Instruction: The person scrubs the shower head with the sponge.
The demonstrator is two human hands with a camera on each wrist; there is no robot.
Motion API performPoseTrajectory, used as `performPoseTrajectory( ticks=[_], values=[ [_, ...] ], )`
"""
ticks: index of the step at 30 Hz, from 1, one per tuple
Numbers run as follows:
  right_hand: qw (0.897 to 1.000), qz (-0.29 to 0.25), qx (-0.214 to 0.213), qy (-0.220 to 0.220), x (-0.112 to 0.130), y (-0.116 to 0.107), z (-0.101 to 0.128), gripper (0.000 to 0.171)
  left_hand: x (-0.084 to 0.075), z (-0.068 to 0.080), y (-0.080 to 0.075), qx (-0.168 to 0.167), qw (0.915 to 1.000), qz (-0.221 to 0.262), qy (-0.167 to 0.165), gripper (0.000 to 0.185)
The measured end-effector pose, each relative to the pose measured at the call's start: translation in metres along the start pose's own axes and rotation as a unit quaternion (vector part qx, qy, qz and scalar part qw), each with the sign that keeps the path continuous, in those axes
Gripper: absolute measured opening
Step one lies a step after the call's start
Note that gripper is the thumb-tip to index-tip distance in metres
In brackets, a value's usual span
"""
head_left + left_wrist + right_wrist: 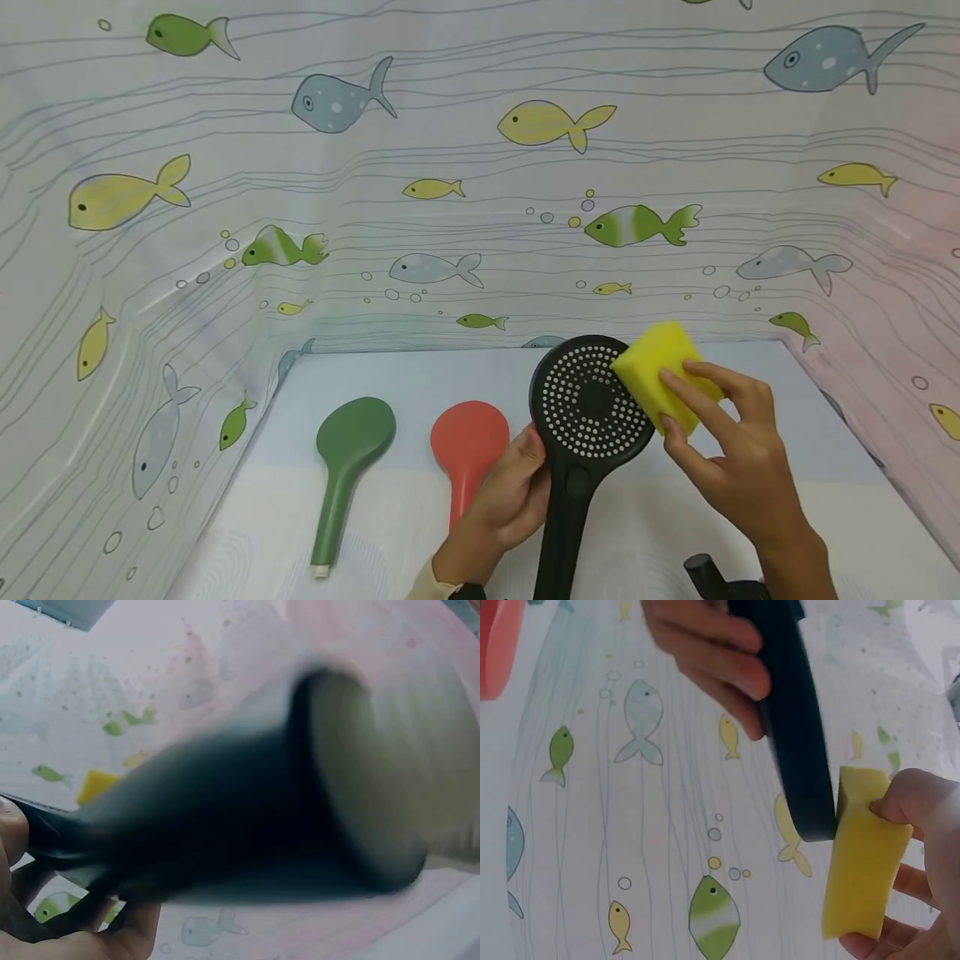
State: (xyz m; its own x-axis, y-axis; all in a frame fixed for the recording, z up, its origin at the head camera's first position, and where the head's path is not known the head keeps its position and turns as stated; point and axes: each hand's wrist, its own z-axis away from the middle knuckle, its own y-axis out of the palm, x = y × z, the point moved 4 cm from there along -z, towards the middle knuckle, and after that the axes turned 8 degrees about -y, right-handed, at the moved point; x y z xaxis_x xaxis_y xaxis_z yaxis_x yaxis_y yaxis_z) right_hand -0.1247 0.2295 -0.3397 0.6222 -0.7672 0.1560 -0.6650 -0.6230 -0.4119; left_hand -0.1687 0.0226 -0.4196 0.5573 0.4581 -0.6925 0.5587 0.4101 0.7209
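A black shower head point(596, 398) stands upright in the head view, its dotted round face turned toward me. My left hand point(510, 496) grips it from the left, just below the round face, with the fingers behind it. In my right hand point(738, 454) a yellow sponge point(670, 375) is pinched between thumb and fingers. The sponge touches the right rim of the shower head's face. From the right wrist view, the sponge point(866, 855) meets the edge of the shower head point(791, 727). The left wrist view shows the handle's end point(360, 780) close up and blurred.
A green shower head point(348, 467) lies on the white table point(255, 517) at the left. Beside it lies a red shower head point(468, 442), partly hidden by my left hand. A black object point(708, 575) lies at the front right. Fish-patterned cloth point(465, 225) surrounds the table.
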Motion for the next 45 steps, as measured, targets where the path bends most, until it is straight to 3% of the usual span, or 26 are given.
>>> performPoseTrajectory(
  ticks=[8, 20, 26, 28, 30, 33, 35, 36, 37, 38, 39, 42, 44, 45],
  values=[
    [0.999, 0.005, -0.001, -0.037, 0.008, 0.002, -0.003, 0.043, -0.001, 0.001, -0.004, -0.037, 0.9991, -0.021, -0.004, 0.043],
    [0.996, -0.009, 0.056, -0.075, 0.03, 0.014, 0.0, 0.042, -0.007, 0.005, -0.006, -0.013, 0.9984, -0.015, 0.053, 0.032],
    [0.988, -0.063, 0.103, -0.099, 0.049, 0.021, 0.004, 0.04, -0.012, 0.009, -0.01, -0.02, 0.9977, -0.013, 0.063, 0.034],
    [0.978, -0.118, 0.125, -0.116, 0.055, 0.02, 0.006, 0.038, -0.013, 0.01, -0.011, -0.022, 0.9975, -0.016, 0.065, 0.034],
    [0.96, -0.196, 0.153, -0.128, 0.061, 0.017, 0.006, 0.033, -0.014, 0.01, -0.012, -0.018, 0.9973, -0.018, 0.069, 0.034],
    [0.911, -0.331, 0.191, -0.153, 0.068, 0.009, 0.004, 0.026, -0.016, 0.008, -0.01, 0.007, 0.9968, -0.019, 0.077, 0.031],
    [0.88, -0.403, 0.192, -0.165, 0.071, 0.002, 0.0, 0.033, -0.016, 0.006, -0.008, 0.028, 0.9961, -0.018, 0.082, 0.03],
    [0.869, -0.426, 0.184, -0.172, 0.071, -0.002, -0.002, 0.036, -0.017, 0.005, -0.007, 0.038, 0.9955, -0.018, 0.085, 0.03],
    [0.865, -0.437, 0.167, -0.182, 0.069, -0.006, -0.005, 0.038, -0.017, 0.004, -0.006, 0.046, 0.9952, -0.018, 0.085, 0.03],
    [0.87, -0.433, 0.147, -0.182, 0.067, -0.009, -0.008, 0.038, -0.017, 0.004, -0.005, 0.053, 0.9949, -0.016, 0.085, 0.03],
    [0.884, -0.415, 0.119, -0.178, 0.063, -0.012, -0.011, 0.038, -0.016, 0.003, -0.004, 0.057, 0.9948, -0.014, 0.084, 0.03],
    [0.945, -0.296, 0.039, -0.131, 0.046, -0.02, -0.017, 0.034, -0.013, 0.001, -0.002, 0.064, 0.9948, -0.007, 0.078, 0.031],
    [0.974, -0.212, 0.004, -0.085, 0.036, -0.022, -0.018, 0.04, -0.011, 0.0, -0.001, 0.066, 0.9952, -0.002, 0.072, 0.032],
    [0.982, -0.178, -0.01, -0.068, 0.031, -0.022, -0.018, 0.044, -0.01, -0.001, 0.0, 0.066, 0.9955, 0.0, 0.068, 0.032]
  ],
)
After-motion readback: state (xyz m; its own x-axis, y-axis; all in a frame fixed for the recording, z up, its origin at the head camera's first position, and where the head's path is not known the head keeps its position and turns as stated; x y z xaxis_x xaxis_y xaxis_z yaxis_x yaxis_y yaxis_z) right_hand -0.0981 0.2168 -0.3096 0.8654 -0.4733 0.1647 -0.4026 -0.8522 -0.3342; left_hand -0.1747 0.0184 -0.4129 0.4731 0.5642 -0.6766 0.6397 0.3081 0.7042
